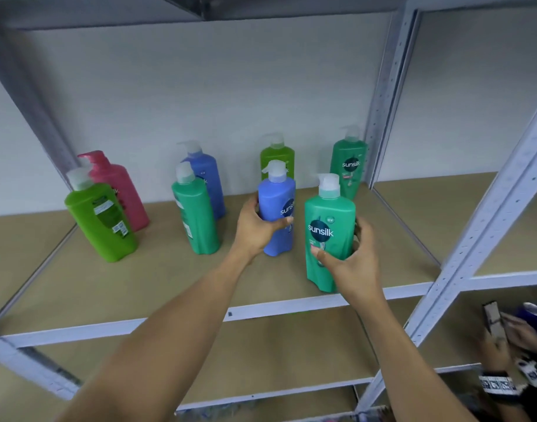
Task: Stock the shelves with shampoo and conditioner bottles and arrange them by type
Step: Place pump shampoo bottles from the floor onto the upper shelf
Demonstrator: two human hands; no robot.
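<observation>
Both hands on bottles at shelf front, tip risk.
Your left hand (258, 226) curled round the blue bottle (278, 208), and your right hand (349, 263) curled round the teal bottle (328, 239) at the front edge of the shelf (291, 307) (both upright, just beside each other). Risks, my call: a nudge could send the teal one off the front. The blue one could knock over the lime-green bottle (278, 156) right behind it. Colours sat mixed, so types could end up unsorted.

White wall (200, 86) at back. Lower right corner: part of another person (504, 354), blurred. Black-and-white patterned wristband (498, 383) on that person's wrist. Flat dark rectangular item (493, 319) just above. Blue cans (535, 313) beside it, edge of view. Small white tags (532, 373) near wristband.
</observation>
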